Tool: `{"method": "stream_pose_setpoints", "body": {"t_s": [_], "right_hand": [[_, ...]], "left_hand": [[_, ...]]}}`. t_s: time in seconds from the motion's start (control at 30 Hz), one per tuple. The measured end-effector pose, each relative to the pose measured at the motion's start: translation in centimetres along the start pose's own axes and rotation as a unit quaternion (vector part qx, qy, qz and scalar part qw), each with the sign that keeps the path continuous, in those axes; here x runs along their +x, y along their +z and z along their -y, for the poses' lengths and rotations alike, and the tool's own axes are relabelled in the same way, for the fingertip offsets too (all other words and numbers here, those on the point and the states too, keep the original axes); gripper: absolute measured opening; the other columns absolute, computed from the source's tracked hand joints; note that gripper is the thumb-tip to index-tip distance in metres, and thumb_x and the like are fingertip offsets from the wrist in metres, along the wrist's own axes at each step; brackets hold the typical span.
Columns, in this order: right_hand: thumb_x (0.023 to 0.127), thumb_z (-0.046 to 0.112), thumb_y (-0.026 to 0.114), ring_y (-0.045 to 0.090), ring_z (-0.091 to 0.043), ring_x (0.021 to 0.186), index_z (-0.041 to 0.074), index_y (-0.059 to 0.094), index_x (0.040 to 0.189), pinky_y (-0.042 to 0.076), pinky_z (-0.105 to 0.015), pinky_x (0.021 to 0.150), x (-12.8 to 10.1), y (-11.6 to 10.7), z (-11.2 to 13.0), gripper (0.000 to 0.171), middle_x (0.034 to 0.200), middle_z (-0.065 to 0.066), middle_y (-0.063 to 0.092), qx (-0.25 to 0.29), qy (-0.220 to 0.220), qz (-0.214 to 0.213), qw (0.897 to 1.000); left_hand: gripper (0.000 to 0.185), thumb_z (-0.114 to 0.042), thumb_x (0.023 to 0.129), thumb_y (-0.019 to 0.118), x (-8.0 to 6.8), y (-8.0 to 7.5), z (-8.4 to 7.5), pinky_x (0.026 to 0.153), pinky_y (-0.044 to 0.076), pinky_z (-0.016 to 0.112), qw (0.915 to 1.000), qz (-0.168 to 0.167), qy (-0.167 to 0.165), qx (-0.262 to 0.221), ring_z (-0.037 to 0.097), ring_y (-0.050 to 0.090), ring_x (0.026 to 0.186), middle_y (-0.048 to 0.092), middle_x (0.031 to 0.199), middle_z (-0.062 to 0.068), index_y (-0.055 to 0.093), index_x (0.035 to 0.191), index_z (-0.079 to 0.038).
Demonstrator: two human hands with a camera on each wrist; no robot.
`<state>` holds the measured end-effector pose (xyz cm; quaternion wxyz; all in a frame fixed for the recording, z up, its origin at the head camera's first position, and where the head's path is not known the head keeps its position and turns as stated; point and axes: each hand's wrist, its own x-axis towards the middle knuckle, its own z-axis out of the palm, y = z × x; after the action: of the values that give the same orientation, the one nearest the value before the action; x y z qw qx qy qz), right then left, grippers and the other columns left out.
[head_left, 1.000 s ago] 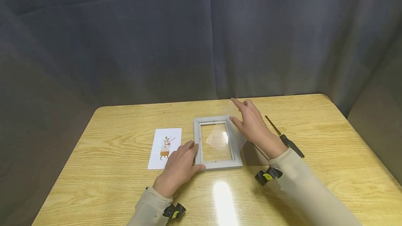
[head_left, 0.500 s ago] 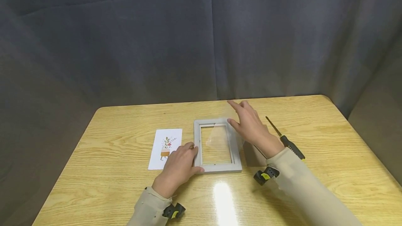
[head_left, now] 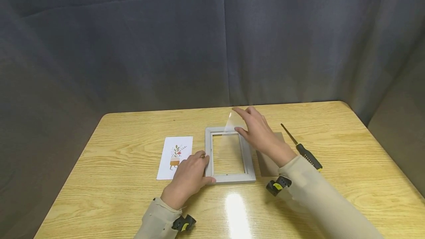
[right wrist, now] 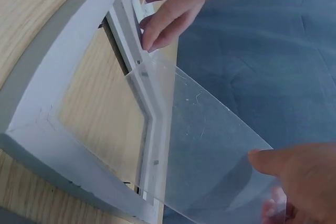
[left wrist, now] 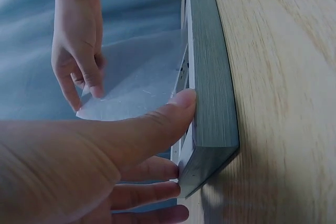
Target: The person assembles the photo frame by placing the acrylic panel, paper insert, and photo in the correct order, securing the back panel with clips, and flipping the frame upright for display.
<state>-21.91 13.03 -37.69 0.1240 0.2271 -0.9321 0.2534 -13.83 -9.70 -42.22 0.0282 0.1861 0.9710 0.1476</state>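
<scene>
A pale grey picture frame (head_left: pixel 234 178) lies on the table, its opening showing the wood below. My left hand (head_left: pixel 190 174) holds its near left corner, thumb on the near side and fingers along the left side. Between thumb and fingers of my right hand (head_left: pixel 257 130) is a clear plastic sheet (head_left: pixel 234 120), pinched near an upper corner. The sheet (right wrist: pixel 205 145) slants over the frame, its lower part overlapping the opening in the right wrist view. Fine scratches or marks show on its surface.
A white card with a potted-plant drawing (head_left: pixel 174 154) lies left of the frame. To the right, a brown board (head_left: pixel 267 165) lies partly under the right forearm. Farther right is a screwdriver (head_left: pixel 308 155) with a black handle. A dark curtain (head_left: pixel 172 47) hangs behind the table.
My right hand has moved left with the clear sheet, which now stands steeper over the frame. More of the brown board shows. The left hand has stayed at the corner.
</scene>
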Motion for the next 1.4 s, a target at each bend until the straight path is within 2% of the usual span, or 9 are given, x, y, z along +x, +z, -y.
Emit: {"method": "stream_pose_setpoints", "body": {"t_s": [0.13,0.3,0.57,0.83,1.07,1.17,1.4], "right_hand": [[0.089,0.011,0.077,0.046,-0.022,0.081,0.007,0.053,0.146,0.038,-0.034,0.071,0.1,0.4,0.3,0.061,0.101,-0.014,0.057,-0.011,-0.020,0.004,1.000],[0.089,0.010,0.077,0.053,-0.024,0.089,0.008,0.052,0.146,0.043,-0.039,0.077,0.2,1.1,0.4,0.062,0.105,-0.013,0.058,-0.022,-0.041,0.019,0.999],[0.087,0.007,0.078,0.057,-0.026,0.093,0.008,0.054,0.144,0.047,-0.043,0.081,0.3,1.8,0.8,0.062,0.106,-0.013,0.059,-0.026,-0.073,0.020,0.997],[0.088,0.006,0.077,0.059,-0.027,0.097,0.009,0.056,0.143,0.047,-0.043,0.087,0.5,2.5,1.4,0.058,0.112,-0.013,0.061,-0.041,-0.083,0.034,0.995],[0.089,0.011,0.077,0.061,-0.031,0.111,0.014,0.056,0.144,0.043,-0.049,0.104,0.4,3.0,1.7,0.059,0.115,-0.010,0.067,-0.074,-0.068,0.058,0.993],[0.089,0.014,0.078,0.061,-0.030,0.111,0.014,0.055,0.145,0.043,-0.049,0.104,0.4,3.2,1.7,0.061,0.117,-0.010,0.067,-0.077,-0.065,0.063,0.993],[0.087,0.013,0.080,0.059,-0.028,0.105,0.011,0.053,0.147,0.049,-0.044,0.094,0.6,3.5,1.5,0.065,0.120,-0.013,0.064,-0.065,-0.065,0.066,0.994]], "left_hand": [[0.071,-0.038,0.076,0.087,0.1,0.0,0.0,0.088,0.057,0.050,1.0000,0.003,-0.002,0.000,0.038,0.064,0.119,0.060,0.140,0.021,0.066,0.130,0.003],[0.071,-0.038,0.076,0.088,0.1,0.1,0.0,0.087,0.058,0.049,1.0000,0.000,0.000,-0.002,0.037,0.065,0.118,0.060,0.139,0.022,0.066,0.129,0.004],[0.070,-0.038,0.075,0.088,0.1,0.2,0.1,0.084,0.058,0.048,1.0000,-0.003,-0.002,-0.005,0.036,0.066,0.116,0.061,0.138,0.021,0.067,0.128,0.003],[0.069,-0.038,0.076,0.088,0.1,0.2,0.1,0.086,0.057,0.050,0.9999,0.007,-0.011,-0.009,0.036,0.065,0.117,0.061,0.138,0.020,0.067,0.128,0.002],[0.069,-0.037,0.075,0.088,0.0,0.3,0.1,0.087,0.056,0.051,0.9998,0.005,-0.013,-0.012,0.037,0.065,0.118,0.061,0.139,0.020,0.067,0.128,0.001],[0.070,-0.038,0.075,0.088,0.0,0.3,0.1,0.087,0.057,0.050,0.9999,0.004,-0.012,-0.009,0.037,0.066,0.117,0.061,0.139,0.021,0.067,0.128,0.002],[0.070,-0.038,0.075,0.088,0.1,0.1,0.0,0.086,0.058,0.048,1.0000,-0.001,-0.009,-0.004,0.036,0.066,0.116,0.061,0.139,0.021,0.067,0.128,0.002]]}}
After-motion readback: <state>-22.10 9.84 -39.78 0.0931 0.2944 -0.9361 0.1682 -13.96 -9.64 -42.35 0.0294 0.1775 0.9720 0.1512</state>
